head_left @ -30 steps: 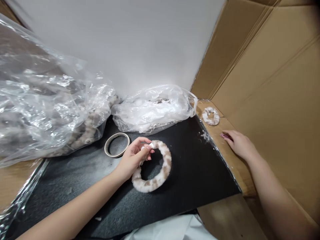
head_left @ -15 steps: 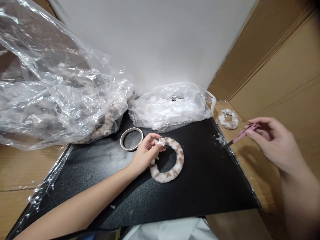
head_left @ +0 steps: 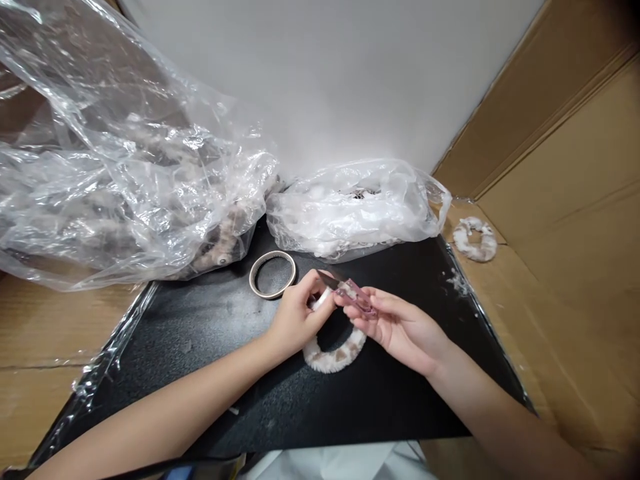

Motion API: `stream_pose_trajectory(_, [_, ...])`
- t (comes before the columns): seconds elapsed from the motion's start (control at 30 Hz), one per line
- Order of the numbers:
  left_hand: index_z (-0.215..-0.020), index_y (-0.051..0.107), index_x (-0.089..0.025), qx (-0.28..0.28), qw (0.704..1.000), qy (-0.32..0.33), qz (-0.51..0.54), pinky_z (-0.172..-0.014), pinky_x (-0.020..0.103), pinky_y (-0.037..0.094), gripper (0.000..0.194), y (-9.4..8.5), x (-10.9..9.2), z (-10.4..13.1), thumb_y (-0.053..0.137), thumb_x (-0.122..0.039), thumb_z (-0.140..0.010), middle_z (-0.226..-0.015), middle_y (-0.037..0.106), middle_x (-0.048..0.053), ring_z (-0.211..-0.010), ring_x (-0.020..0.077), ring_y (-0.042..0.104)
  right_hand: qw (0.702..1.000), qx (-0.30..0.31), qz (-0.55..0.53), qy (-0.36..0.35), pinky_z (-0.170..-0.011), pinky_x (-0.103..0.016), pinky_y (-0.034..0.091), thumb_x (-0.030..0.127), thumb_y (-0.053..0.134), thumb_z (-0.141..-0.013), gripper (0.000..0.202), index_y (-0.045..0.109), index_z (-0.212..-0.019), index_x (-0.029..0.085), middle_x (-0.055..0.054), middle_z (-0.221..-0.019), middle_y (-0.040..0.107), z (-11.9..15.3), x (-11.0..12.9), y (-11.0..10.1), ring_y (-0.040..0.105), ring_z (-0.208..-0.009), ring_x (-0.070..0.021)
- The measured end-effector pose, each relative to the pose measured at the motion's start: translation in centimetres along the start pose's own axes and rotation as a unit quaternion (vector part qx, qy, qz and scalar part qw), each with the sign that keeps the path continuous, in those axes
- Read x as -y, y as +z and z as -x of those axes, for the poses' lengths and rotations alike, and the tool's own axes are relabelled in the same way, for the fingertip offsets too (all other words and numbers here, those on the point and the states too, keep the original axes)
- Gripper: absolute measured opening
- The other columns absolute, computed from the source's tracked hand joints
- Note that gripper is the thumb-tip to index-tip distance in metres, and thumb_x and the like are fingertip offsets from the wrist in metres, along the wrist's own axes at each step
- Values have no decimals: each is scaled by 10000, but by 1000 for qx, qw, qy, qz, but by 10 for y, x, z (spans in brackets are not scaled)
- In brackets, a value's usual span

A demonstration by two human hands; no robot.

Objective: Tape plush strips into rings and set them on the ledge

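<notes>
A fluffy white-and-brown plush ring [head_left: 335, 359] rests on the black tabletop, its upper part hidden behind my hands. My left hand [head_left: 303, 307] is closed on the ring's upper left edge, pinching it between thumb and fingers. From the right, my right hand [head_left: 400, 323] grips pink thread snips [head_left: 361, 299] by the handles. Their dark blades point up and left, right beside my left fingertips. Whether the blades touch the ring or any thread, I cannot tell.
Behind my left hand lies a beige tape-like ring [head_left: 273, 275]. A large clear bag [head_left: 125, 200] of plush pieces sits at left, a white plastic bag [head_left: 355, 213] at the back. Another plush ring [head_left: 475, 239] lies on cardboard at right, near white fluff scraps [head_left: 457, 283].
My right hand has brought the snips from the table's right edge leftward to my left hand. My left hand keeps hold of the plush ring. The view has shifted slightly.
</notes>
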State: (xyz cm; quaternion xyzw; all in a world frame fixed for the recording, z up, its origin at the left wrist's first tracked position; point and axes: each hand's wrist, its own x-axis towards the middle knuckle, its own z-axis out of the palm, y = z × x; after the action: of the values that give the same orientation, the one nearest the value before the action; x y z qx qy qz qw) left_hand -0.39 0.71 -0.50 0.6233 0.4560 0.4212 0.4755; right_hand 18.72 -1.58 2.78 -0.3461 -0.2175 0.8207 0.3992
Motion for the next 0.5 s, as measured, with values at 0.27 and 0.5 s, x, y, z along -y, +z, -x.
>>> stream_pose_trajectory(0.27, [-899,633,-159,55,944,-181,269,-571,200,492,279,4,-3,-3,709,-405,-793,-755,692,16,-598,104,608,1000,21,3,12,-805,-258,542,150,643,-782,321,647,-1100,195,-55,-1042,694,-7,4,2,660,-819,-113])
stream_pose_trajectory(0.5, [-802,701,-123,60,889,-286,353,-579,173,491,289,2,-6,-9,848,-315,-642,-732,713,32,-592,87,616,991,-1,121,-62,-670,-244,476,203,622,-758,287,682,-1037,175,-53,-918,653,-11,-1,-8,531,-714,-122])
